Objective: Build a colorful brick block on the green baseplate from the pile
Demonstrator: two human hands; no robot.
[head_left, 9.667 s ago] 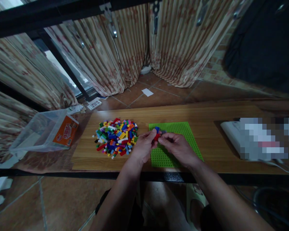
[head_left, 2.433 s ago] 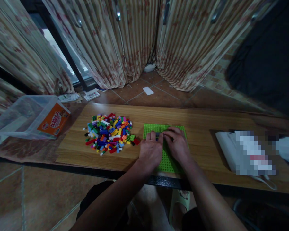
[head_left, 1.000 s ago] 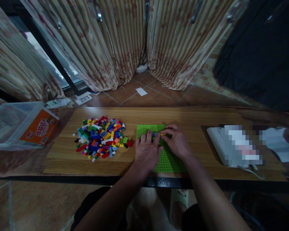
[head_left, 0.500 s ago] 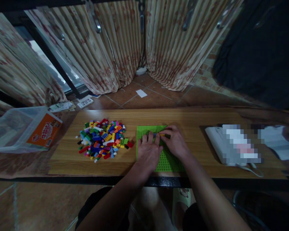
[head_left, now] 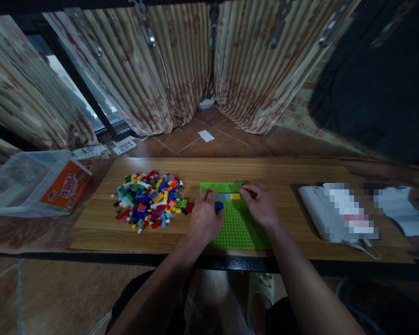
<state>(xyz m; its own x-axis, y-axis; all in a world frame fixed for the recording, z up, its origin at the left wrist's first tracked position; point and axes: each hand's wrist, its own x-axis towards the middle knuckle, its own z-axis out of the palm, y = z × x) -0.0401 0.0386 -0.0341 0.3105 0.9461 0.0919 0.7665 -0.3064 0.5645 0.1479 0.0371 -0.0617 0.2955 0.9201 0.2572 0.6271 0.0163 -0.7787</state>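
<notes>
A green baseplate (head_left: 244, 230) lies on the wooden table under both hands. Across its far part runs a row of light blue, grey and yellow bricks (head_left: 226, 196). My left hand (head_left: 205, 218) is over the plate's left side, fingers curled down near the row's left end. A dark blue brick (head_left: 219, 204) shows between its fingers and thumb. At the row's yellow end my right hand (head_left: 261, 204) has its thumb and fingers pinched together; what is between them, if anything, is hidden.
Left of the plate lies a heap of loose coloured bricks (head_left: 150, 200). Farther left stands a clear plastic box (head_left: 31, 181) with an orange label. A white device (head_left: 314, 209) with a cable sits on the right of the table (head_left: 181, 239).
My left hand has drawn back left from over the row, uncovering the bricks and the dark blue brick. My right hand has shifted slightly right, to the row's yellow end.
</notes>
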